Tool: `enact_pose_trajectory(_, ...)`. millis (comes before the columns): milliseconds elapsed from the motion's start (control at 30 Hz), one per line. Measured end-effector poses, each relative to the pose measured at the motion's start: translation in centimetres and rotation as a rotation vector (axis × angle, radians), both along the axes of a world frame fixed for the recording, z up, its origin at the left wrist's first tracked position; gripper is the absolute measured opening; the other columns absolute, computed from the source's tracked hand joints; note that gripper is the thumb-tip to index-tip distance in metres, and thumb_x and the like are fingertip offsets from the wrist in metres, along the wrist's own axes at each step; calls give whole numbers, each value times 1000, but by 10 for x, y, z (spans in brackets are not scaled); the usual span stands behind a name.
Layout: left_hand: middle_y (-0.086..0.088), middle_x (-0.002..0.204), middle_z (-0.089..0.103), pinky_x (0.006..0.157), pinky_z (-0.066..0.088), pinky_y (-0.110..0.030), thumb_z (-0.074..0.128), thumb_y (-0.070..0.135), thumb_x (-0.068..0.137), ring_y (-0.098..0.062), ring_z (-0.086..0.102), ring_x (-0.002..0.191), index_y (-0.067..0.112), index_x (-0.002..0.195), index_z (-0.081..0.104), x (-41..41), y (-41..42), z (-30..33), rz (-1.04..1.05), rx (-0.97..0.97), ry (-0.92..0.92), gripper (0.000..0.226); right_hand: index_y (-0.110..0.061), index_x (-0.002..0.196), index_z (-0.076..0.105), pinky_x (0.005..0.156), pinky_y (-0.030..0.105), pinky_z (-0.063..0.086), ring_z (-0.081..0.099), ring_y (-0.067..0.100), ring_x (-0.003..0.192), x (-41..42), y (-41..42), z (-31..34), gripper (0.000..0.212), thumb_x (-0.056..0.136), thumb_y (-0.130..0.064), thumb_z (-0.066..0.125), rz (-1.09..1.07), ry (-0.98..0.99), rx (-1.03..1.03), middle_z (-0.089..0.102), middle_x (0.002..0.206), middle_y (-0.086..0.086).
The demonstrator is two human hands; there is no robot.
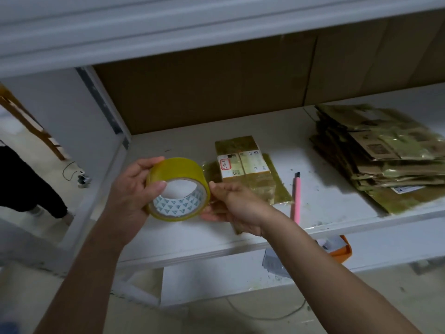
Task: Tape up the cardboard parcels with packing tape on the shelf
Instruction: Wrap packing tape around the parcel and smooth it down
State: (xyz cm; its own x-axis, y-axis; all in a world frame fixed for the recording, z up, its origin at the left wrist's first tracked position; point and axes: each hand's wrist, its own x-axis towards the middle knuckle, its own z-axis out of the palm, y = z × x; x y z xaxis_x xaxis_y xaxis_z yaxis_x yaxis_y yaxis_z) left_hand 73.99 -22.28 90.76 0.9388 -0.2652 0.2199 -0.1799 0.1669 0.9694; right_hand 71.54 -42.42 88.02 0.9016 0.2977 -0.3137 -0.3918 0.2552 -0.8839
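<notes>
Both arms bare, entering from bottom of frame & angling up toward centre. L forearm runs from lower left up to the left hand [131, 189], just left of centre. Palm side faces camera, fingers curled over the top of a tape roll [178, 189], thumb tip hooked inside the core. R forearm comes from lower right corner, longer diagonal, wrist bent slightly. Right hand [237, 206] sits centre frame, back of hand up, fingers pointing left, fingertips pinching at the roll's right edge. Hands close together, level w/ each other.
</notes>
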Motion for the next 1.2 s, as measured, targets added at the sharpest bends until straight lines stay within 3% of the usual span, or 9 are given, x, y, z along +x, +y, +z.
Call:
enact_pose_trajectory(167,4,90,69,68,55,-19,93,45,50,-8,64,79,12,111,60,-2,6,-3,-6,-25,28,77,5,99,63,62,23,58,63,8,56,-2,0,2,19,100,-6,48,-38,-52,56,64,67,5)
enact_pose_trajectory(267,-14,107,64,88,56,-34,86,52,63,-24,61,97,17,117,67,6,14,-15,46,-64,98,67,0,91,64,63,23,57,64,9,57,-3,-4,3,11,96,-1,55,-92,-108,47,66,66,5)
enact_pose_trajectory(367,-27,130,56,98,52,-48,66,53,85,-38,57,120,4,136,50,8,10,-26,86,-101,208,73,-3,90,65,62,23,56,63,10,58,-4,-7,6,9,90,4,60,-120,-149,91,64,68,6)
enact_pose_trajectory(467,-20,135,58,92,55,-42,37,40,99,-33,57,124,4,142,43,8,-3,-36,108,-192,318,56,-7,104,65,60,23,52,58,11,59,-6,-5,6,20,88,5,61,-80,-181,112,61,68,1)
enact_pose_trajectory(567,-18,136,57,93,55,-43,31,39,101,-33,58,123,6,145,40,6,-14,-41,120,-260,415,56,-5,118,62,65,18,51,57,7,65,-9,-1,2,31,89,5,61,18,-149,102,61,78,-4)
enact_pose_trajectory(700,-17,140,54,89,57,-42,26,40,105,-32,58,122,10,148,39,3,-24,-44,105,-284,521,54,-1,117,62,63,14,45,50,5,65,-13,3,-1,26,93,4,57,66,-217,95,61,83,0)
enact_pose_trajectory(933,-21,132,57,78,59,-38,30,32,105,-31,62,111,7,142,45,-2,-27,-50,90,-237,507,47,-5,99,66,60,14,45,48,7,60,-14,4,0,21,94,8,51,-5,-217,208,60,68,-1)
enact_pose_trajectory(1067,-12,123,62,96,52,-47,45,23,103,-26,62,110,23,131,54,-4,-28,-55,267,143,292,29,-7,95,66,56,13,39,44,4,56,-14,6,0,17,96,2,52,-88,-212,98,52,65,-2)
enact_pose_trajectory(1200,-17,106,68,97,46,-48,62,32,82,-30,62,103,14,103,70,-15,-30,-45,187,123,151,29,-12,85,64,57,17,38,43,6,58,-12,6,-4,22,96,2,50,-160,-192,63,51,64,-2)
